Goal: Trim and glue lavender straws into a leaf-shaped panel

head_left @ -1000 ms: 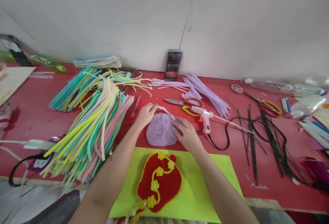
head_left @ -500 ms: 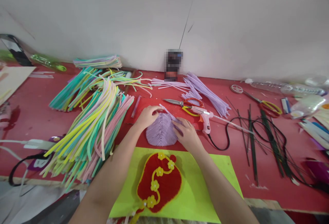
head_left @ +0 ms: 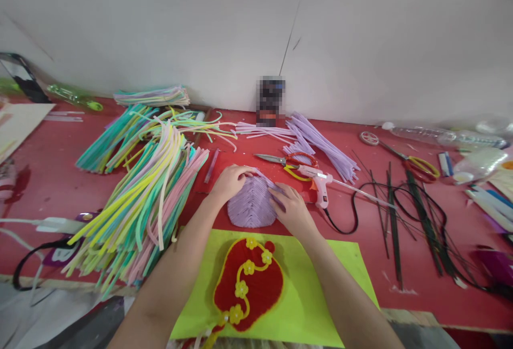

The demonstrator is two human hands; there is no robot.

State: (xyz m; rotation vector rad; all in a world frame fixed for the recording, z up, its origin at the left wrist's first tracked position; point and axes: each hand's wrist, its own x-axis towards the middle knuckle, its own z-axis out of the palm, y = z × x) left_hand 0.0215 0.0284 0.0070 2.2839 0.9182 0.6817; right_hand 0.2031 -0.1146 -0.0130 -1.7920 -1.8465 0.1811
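A lilac leaf-shaped piece (head_left: 251,203) made of rows of pipe cleaners lies on the red table in the middle of the head view. My left hand (head_left: 230,180) rests on its upper left edge, fingers curled and pressing a lilac pipe cleaner down along the top. Fingers flat, my right hand (head_left: 292,209) presses the right side of the piece, holding it down. Just below lies a red padded shape with yellow flowers (head_left: 247,284) on a lime green sheet (head_left: 328,306).
A big heap of pastel pipe cleaners (head_left: 148,188) fills the left. Lilac pipe cleaners (head_left: 320,143), red-handled scissors (head_left: 286,160) and a pink glue gun (head_left: 318,180) with a black cord lie to the right, then dark green wires (head_left: 417,210) and yellow scissors (head_left: 419,163).
My left hand's fingers slid to the right along the top edge of the lilac piece and curled down onto it. The right hand stayed in place.
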